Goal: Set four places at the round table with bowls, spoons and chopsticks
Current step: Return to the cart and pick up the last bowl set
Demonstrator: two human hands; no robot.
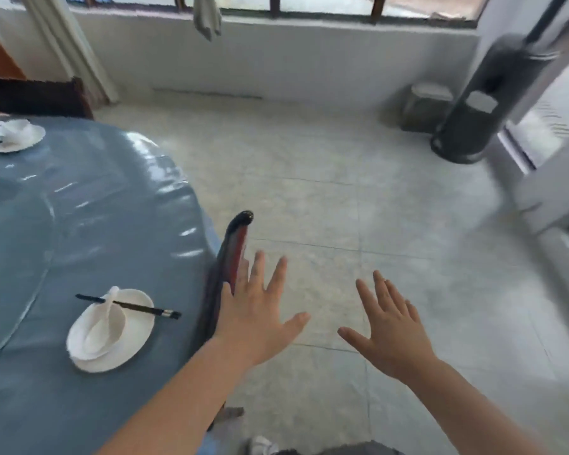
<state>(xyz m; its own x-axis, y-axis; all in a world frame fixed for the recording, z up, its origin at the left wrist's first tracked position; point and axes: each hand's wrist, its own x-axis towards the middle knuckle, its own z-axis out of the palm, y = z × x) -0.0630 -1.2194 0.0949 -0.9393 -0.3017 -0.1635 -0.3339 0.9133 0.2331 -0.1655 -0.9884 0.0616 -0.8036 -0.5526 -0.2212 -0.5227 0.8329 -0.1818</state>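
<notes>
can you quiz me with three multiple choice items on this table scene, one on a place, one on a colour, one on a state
1. Where do the chopsticks lie at the near setting?
A. across the plate rim beside the bowl
B. on the floor
C. in the left hand

2. What colour is the tablecloth?
A. red
B. blue-grey
C. white

3. What state are the two hands in?
A. both gripping bowls
B. one holding a spoon
C. both open and empty

Answers:
1. A, the dark sticks rest across the far edge of the white plate, behind the bowl that holds the spoon.
2. B, the glossy cover is blue-grey.
3. C, the left hand and the right hand show spread fingers with nothing in them.
</notes>
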